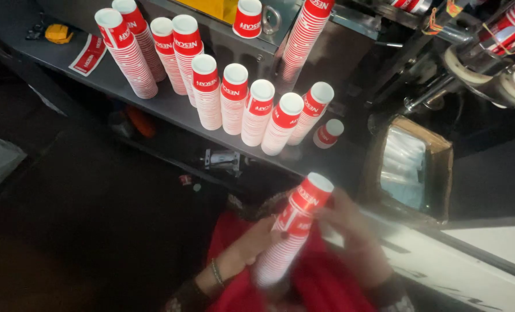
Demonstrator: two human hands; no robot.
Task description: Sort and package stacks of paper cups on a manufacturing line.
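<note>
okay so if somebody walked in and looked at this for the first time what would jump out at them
The row of red-and-white paper cup stacks, standing bottoms-up along the grey shelf across the top of the view. Next, the one stack of cups held tilted low in the middle, the left hand gripping its side and the right hand at its upper part, over red cloth. A cardboard box lined with plastic sits open at the right.

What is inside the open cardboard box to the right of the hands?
The cardboard box holds clear plastic bags or sleeves, stacked flat. Whatever lies beneath the top layers is covered, and the box bottom cannot be seen.
</note>
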